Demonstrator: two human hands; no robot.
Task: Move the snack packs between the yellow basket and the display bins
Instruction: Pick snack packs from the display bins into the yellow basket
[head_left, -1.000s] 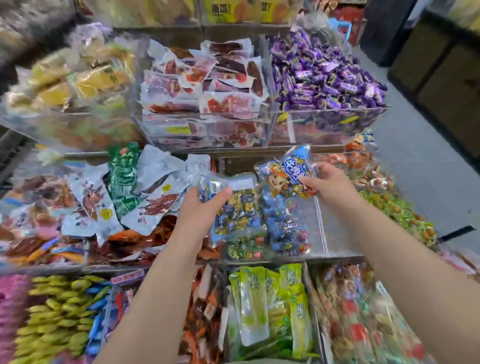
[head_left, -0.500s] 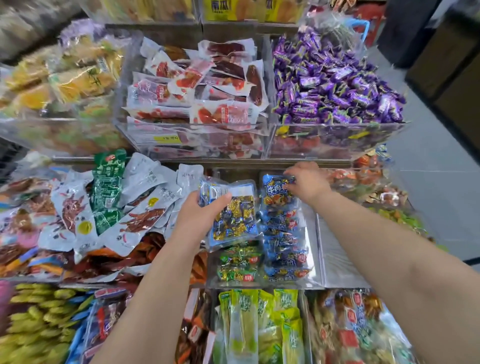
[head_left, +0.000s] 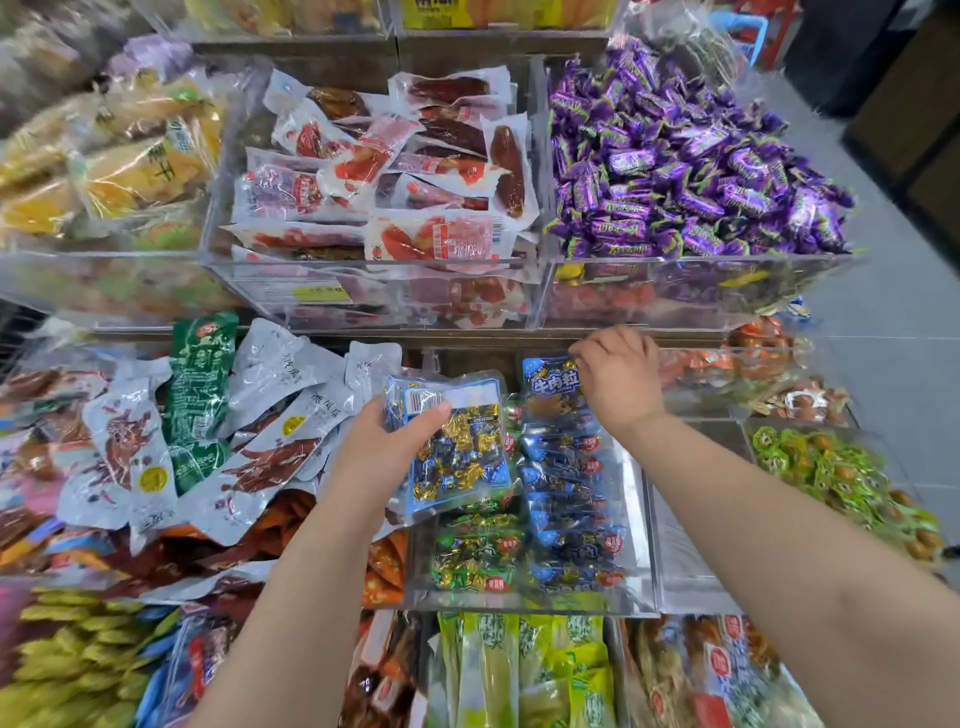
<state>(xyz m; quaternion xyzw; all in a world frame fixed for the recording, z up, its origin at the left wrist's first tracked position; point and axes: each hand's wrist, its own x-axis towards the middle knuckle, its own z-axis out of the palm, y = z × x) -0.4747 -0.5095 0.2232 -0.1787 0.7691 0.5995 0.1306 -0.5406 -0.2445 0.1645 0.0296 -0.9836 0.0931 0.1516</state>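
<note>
My left hand grips a clear pack of gold and blue wrapped candies by its left edge, held just over a clear display bin in the middle row. My right hand rests on the top of a blue snack pack that lies at the back of the same bin, fingers curled on its upper edge. Similar blue packs and green-gold packs fill the bin below. The yellow basket is out of view.
Upper bins hold purple candies, red sausage packs and yellow packs. White and green pouches lie to the left, green sweets to the right, yellow-green packs in front. Grey floor runs on the right.
My right hand carried the blue pack from above the bin down onto its back end. My left hand lowered the candy pack slightly toward the bin.
</note>
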